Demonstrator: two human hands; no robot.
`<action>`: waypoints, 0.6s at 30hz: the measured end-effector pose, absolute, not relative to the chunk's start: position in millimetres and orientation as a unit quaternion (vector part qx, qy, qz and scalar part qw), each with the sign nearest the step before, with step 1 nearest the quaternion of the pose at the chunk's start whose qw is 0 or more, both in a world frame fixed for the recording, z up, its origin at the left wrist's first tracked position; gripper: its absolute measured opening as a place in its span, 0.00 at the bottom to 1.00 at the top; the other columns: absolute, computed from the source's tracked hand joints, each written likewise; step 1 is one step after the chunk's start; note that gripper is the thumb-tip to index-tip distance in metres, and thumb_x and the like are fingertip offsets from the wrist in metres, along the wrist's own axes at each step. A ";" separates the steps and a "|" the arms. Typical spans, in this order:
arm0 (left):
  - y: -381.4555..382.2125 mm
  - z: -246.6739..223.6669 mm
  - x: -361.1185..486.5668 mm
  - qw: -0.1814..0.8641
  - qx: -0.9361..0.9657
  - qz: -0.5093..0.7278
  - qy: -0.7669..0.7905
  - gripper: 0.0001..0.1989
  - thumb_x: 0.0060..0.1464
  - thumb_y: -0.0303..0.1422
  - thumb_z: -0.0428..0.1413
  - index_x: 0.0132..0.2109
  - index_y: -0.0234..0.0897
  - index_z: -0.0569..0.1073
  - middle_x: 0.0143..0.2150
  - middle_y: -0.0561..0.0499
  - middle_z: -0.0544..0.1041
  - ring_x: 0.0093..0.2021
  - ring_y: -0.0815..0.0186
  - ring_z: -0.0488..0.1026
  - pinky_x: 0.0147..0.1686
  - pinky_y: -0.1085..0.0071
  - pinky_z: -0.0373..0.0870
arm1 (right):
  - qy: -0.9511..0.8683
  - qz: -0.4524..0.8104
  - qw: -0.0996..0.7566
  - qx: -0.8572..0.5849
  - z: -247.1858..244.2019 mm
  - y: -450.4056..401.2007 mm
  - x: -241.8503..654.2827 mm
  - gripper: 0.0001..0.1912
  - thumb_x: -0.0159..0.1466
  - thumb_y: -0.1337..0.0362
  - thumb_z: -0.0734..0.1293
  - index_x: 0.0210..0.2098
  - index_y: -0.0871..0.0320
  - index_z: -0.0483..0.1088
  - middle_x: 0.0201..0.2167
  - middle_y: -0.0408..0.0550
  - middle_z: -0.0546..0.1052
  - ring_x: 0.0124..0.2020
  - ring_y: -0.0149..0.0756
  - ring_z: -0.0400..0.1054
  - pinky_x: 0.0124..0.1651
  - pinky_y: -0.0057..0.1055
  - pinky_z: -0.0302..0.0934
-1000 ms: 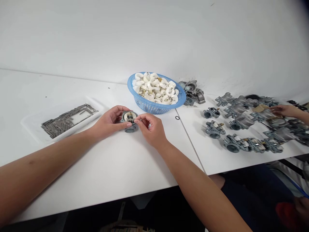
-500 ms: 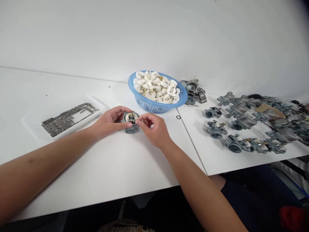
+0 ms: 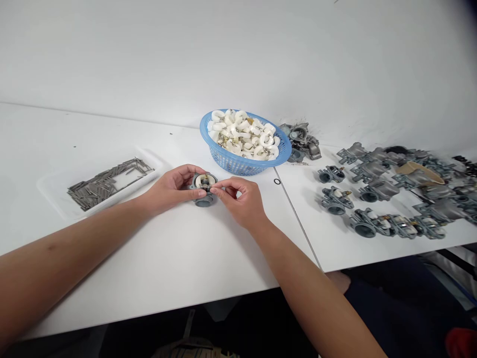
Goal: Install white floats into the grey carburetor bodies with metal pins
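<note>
A grey metal carburetor body (image 3: 203, 201) with a white C-shaped float (image 3: 200, 180) in its open top stands on the white table. My left hand (image 3: 173, 188) is wrapped round its left side, thumb at the near edge of the float. My right hand (image 3: 240, 198) pinches a thin metal pin at the right side of the body, fingers curled. The pin lies across the middle of the float, close to my left thumb; its ends are partly hidden by the fingers.
A white tray (image 3: 55, 195) of metal pins is at the left. Behind my hands stands a blue basket (image 3: 238, 166) of white floats. A black ring (image 3: 277, 182) lies near the table seam. More carburetor bodies (image 3: 363, 223) spread over the right side; a person's leg shows below.
The view has shifted slightly. My right fingers have straightened a little at the pin, which shows more clearly across the float. My left hand keeps its hold on the body.
</note>
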State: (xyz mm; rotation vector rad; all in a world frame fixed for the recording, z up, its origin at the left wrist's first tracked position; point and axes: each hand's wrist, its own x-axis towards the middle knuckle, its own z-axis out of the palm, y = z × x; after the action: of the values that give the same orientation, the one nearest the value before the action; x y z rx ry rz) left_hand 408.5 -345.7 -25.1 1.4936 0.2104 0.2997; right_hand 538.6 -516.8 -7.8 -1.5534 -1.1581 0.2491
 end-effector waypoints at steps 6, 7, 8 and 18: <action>-346.1 -25.0 408.7 0.703 0.690 0.140 0.098 0.27 0.50 0.40 0.70 0.53 0.36 0.71 0.45 0.45 0.75 0.43 0.62 0.73 0.42 0.63 0.72 | -0.502 0.094 0.560 -0.653 -8.3 -515.1 538.0 0.04 0.62 0.64 0.73 0.34 0.58 0.81 0.20 0.38 0.63 0.23 0.25 0.55 0.28 0.25 0.52; -346.2 -24.8 408.7 0.702 0.691 0.139 0.096 0.27 0.50 0.40 0.70 0.53 0.36 0.71 0.46 0.45 0.75 0.43 0.62 0.73 0.42 0.62 0.72 | -0.503 0.091 0.560 -0.652 -8.7 -515.0 537.8 0.04 0.62 0.64 0.73 0.34 0.58 0.81 0.20 0.38 0.63 0.23 0.25 0.55 0.28 0.26 0.53; -346.2 -24.5 408.7 0.702 0.693 0.139 0.094 0.27 0.51 0.40 0.70 0.53 0.35 0.71 0.46 0.45 0.75 0.43 0.62 0.73 0.42 0.62 0.73 | -0.504 0.088 0.561 -0.651 -9.2 -514.9 537.8 0.04 0.62 0.64 0.73 0.34 0.58 0.81 0.20 0.38 0.64 0.23 0.25 0.55 0.28 0.26 0.53; -347.4 -24.1 407.2 0.695 0.697 0.157 0.082 0.25 0.51 0.39 0.70 0.52 0.36 0.72 0.44 0.44 0.77 0.42 0.62 0.75 0.40 0.64 0.75 | -0.499 0.083 0.589 -0.630 -11.2 -517.4 536.4 0.05 0.63 0.62 0.73 0.36 0.57 0.78 0.21 0.38 0.64 0.24 0.26 0.56 0.30 0.27 0.55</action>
State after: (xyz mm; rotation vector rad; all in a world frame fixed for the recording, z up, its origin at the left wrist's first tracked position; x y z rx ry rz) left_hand 407.2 -347.4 -24.1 1.5556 0.1833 0.3499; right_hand 536.4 -517.4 -11.2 -1.4664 -1.1621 0.1922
